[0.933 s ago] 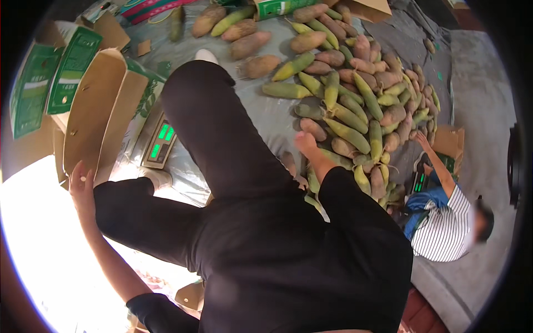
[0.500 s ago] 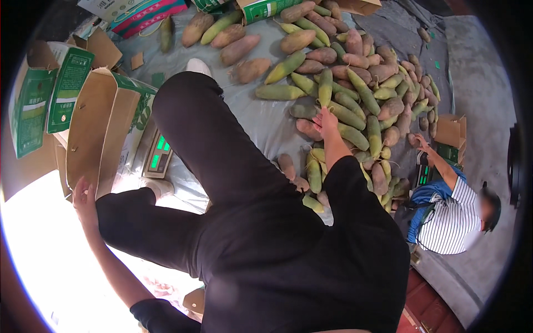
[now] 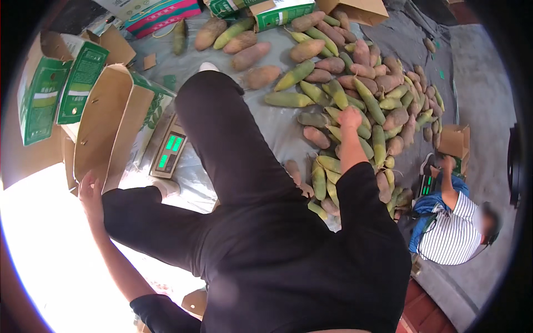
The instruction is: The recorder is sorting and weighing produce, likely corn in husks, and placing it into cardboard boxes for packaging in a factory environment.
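Ahead of me on the right lies a big heap of radishes [image 3: 379, 145], some green and some coated in brown soil. My right hand [image 3: 350, 117] is closed at the lower end of a green radish [image 3: 337, 95], over the heap's near left part; its fingers are partly hidden. On the left, my left hand [image 3: 90, 195] is beside the lower edge of an open cardboard carton [image 3: 105, 130], fingers apart and holding nothing. Right of that carton, a scale [image 3: 168, 150] with a lit green display sits by my leg.
Green-and-white cartons [image 3: 83, 77] stand at the far left. Several loose radishes [image 3: 250, 56] lie on the plastic sheet [image 3: 222, 102]. More boxes [image 3: 286, 14] line the far edge. At the right, a person in a striped shirt [image 3: 449, 236] works beside another scale [image 3: 426, 184] and a carton [image 3: 454, 140].
My right hand has moved slightly right and nearer, and the green radish now leans among the others. The view has shifted a little. The other person's arm has drawn in toward their carton.
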